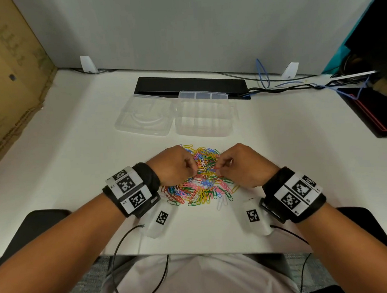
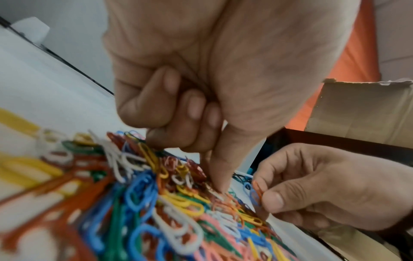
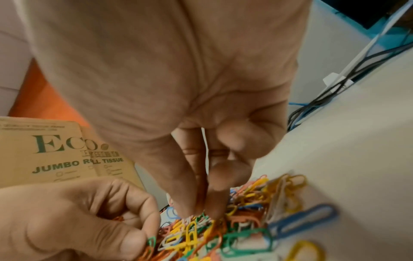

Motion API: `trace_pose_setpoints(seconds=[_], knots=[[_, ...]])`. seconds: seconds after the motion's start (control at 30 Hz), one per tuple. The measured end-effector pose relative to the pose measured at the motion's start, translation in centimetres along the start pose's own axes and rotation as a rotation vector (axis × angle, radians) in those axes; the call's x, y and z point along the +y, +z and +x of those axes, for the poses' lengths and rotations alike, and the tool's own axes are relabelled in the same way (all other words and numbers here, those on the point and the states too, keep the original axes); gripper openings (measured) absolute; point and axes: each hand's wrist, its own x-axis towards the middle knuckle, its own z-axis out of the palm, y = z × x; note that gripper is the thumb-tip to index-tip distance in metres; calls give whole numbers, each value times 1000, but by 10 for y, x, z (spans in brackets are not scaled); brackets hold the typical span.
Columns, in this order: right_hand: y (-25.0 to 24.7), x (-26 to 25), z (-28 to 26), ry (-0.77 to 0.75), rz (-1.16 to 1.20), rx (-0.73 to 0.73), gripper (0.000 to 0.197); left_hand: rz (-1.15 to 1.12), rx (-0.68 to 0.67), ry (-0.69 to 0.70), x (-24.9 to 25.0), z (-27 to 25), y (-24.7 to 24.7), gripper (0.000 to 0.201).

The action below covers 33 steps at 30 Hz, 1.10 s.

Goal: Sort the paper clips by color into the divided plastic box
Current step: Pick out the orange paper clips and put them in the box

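Clips (image 1: 201,179) of red, blue, yellow, green, pink and white lie heaped near the white tabletop's (image 1: 288,141) front edge, where I see my left hand (image 1: 172,167) pinching orange ones and my right hand (image 1: 243,166) pinching another, the clear divided box (image 1: 203,114) open toward the back edge.

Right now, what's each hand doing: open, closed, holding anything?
Left hand: fingers curled, thumb in the heap of coloured paper clips; grip cannot be told.
Right hand: pinches an orange wire paper clip.
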Motion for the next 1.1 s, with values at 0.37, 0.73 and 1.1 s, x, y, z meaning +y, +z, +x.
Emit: trace_pose_setpoints(seconds=[0.37, 0.73, 1.1], knots=[[-11, 4, 0, 28, 153, 17, 18, -146, -122, 32, 0, -2, -13, 10], [-6, 4, 3, 7, 217, 84, 16, 189, -29, 40, 12, -4, 0, 18], [-5, -4, -1, -9, 226, 82, 19, 10, 48, 16, 3, 0, -4, 7]])
